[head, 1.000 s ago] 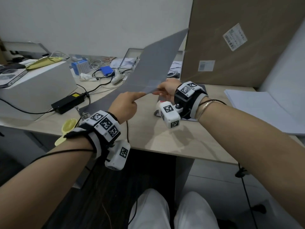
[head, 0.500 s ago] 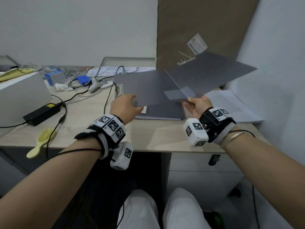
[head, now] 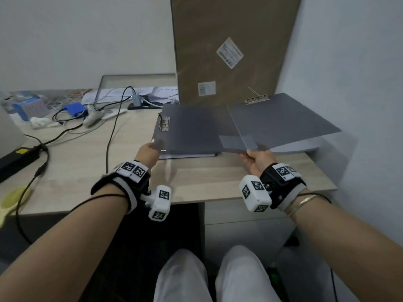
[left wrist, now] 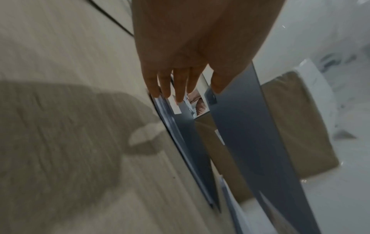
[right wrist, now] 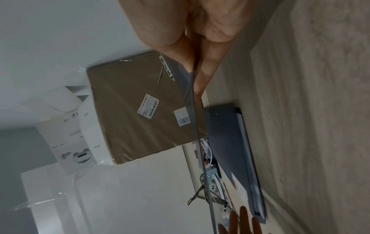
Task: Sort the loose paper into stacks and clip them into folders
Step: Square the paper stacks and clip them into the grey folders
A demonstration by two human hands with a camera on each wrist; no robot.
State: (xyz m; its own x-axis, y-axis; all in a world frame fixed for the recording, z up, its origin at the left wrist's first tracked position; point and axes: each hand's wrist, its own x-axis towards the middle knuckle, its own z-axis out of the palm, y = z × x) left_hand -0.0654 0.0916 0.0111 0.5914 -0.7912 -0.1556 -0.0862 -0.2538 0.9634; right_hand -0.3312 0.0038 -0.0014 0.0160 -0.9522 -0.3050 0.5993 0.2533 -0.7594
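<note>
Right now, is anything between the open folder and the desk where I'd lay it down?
Yes. A closed grey folder lies on the desk under the left half of the open folder, and a white paper stack lies under its right half.

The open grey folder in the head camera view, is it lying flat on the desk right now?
No, the open grey folder is held up above the desk, gripped by the left hand and right hand.

A pale wood-grain tabletop point(head: 135, 162) carries a closed grey folder point(head: 187, 152). Left of that folder lie black cables point(head: 109, 136), a black power brick point(head: 19, 156) and a yellow spoon point(head: 13, 199); white paper point(head: 303, 146) lies to its right.
</note>
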